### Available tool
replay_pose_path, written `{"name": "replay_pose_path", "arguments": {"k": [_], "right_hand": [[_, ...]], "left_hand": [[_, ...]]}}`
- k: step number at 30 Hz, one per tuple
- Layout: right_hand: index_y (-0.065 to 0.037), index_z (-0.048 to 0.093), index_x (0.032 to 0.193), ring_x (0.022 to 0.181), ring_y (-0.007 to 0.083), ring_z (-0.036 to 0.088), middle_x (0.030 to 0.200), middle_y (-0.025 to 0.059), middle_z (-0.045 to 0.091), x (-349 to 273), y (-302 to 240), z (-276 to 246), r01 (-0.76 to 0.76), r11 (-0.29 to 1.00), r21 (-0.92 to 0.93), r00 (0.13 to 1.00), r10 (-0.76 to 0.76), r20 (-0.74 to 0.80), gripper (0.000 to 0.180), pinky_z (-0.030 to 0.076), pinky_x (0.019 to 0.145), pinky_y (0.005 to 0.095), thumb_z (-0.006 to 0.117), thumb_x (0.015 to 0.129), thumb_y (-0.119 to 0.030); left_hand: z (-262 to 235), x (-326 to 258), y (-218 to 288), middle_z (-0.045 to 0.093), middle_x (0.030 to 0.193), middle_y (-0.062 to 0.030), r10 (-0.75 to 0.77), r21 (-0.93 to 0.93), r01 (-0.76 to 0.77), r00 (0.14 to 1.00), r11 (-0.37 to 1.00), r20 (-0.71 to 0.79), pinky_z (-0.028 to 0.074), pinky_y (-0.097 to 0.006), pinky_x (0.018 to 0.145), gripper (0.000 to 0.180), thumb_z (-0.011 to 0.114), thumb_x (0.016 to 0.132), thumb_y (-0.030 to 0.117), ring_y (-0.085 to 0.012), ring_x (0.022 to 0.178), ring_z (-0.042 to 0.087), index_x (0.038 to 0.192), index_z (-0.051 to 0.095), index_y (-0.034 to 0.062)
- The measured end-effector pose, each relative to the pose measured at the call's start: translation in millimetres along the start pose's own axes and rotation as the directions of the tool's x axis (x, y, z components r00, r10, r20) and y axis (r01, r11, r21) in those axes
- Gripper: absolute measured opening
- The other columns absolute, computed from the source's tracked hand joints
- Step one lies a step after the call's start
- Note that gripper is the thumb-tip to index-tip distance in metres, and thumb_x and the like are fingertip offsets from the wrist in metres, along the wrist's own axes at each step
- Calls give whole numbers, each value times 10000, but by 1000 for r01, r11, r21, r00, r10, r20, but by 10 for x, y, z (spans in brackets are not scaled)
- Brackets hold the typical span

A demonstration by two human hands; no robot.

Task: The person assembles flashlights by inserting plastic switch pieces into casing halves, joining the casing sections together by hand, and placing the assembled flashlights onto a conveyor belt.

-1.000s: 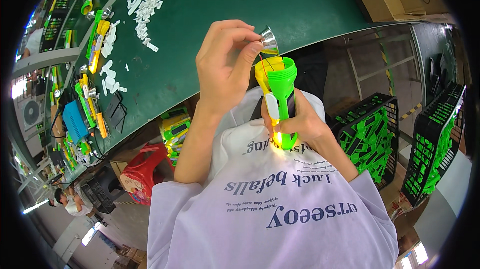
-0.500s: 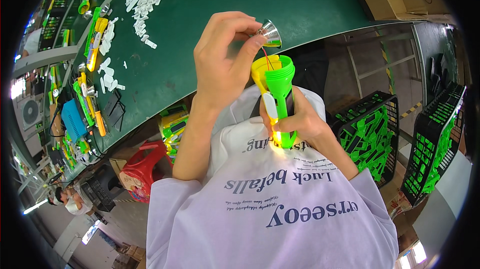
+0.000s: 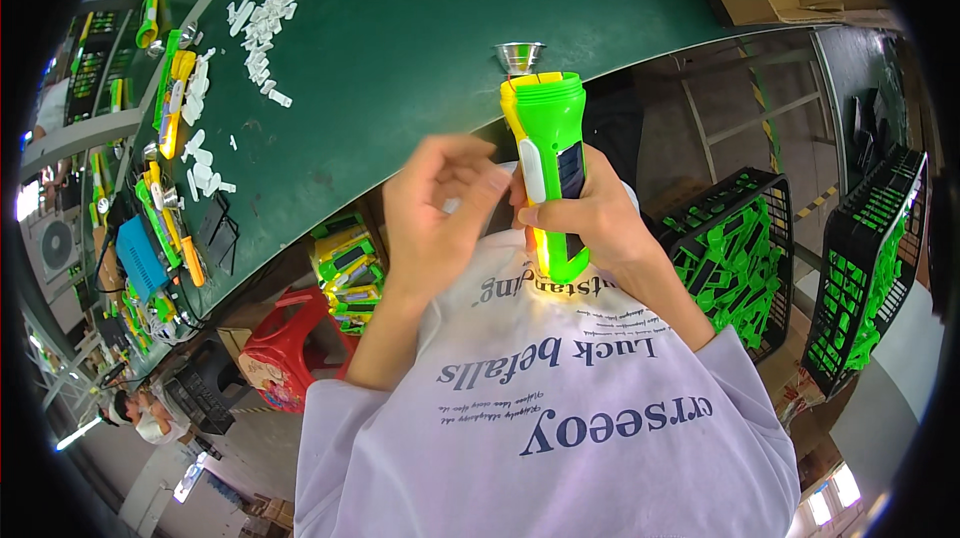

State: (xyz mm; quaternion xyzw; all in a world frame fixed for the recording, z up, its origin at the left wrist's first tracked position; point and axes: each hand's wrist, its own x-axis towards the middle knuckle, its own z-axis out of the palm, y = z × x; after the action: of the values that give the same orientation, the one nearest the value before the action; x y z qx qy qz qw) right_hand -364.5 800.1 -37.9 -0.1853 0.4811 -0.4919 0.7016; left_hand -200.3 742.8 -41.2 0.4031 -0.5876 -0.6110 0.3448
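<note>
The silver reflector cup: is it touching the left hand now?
Apart. In the head view the silver reflector cup sits at the top of the green flashlight, held by the right hand; the left hand is lower, with green table between.

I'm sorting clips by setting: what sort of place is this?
Most likely a small factory assembly line for torches. The right hand holds a green torch, a green bench carries rows of white parts, and black crates hold more green housings.
</note>
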Motion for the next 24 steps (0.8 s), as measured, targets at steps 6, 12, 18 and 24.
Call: {"name": "replay_pose_path", "arguments": {"k": [6,12,18,24], "right_hand": [[40,547,1079,661,151,639,821,84,642,-61,-93,37,-63,998,-27,993,66,101,427,525,586,289,705,683,16],[45,581,1011,584,162,640,761,95,642,-63,-47,62,-90,990,-107,994,96,46,360,525,543,282,729,686,-1],[30,598,882,538,157,624,698,76,627,-83,-36,64,-166,983,-78,984,170,55,263,509,522,276,773,704,-51],[4,591,870,624,119,612,745,54,622,-128,74,111,-124,982,-140,991,129,27,291,491,565,251,807,718,-116]], "left_hand": [[105,-29,-32,600,939,-41,-235,-337,251,968,908,88,468,-215,681,251,716,863,59,-75,788,548,1061,600,-43],[123,18,-53,595,977,-28,-96,-158,116,987,981,126,458,-268,675,328,702,893,202,-100,818,536,1104,633,-39],[176,12,-65,622,1151,-93,-194,-441,276,956,854,222,474,-306,886,516,666,924,328,-187,1031,600,1276,516,-19],[169,65,-72,606,1231,-178,-172,-488,263,959,832,225,504,-342,922,623,652,916,383,-234,1089,621,1333,439,-29]]}}
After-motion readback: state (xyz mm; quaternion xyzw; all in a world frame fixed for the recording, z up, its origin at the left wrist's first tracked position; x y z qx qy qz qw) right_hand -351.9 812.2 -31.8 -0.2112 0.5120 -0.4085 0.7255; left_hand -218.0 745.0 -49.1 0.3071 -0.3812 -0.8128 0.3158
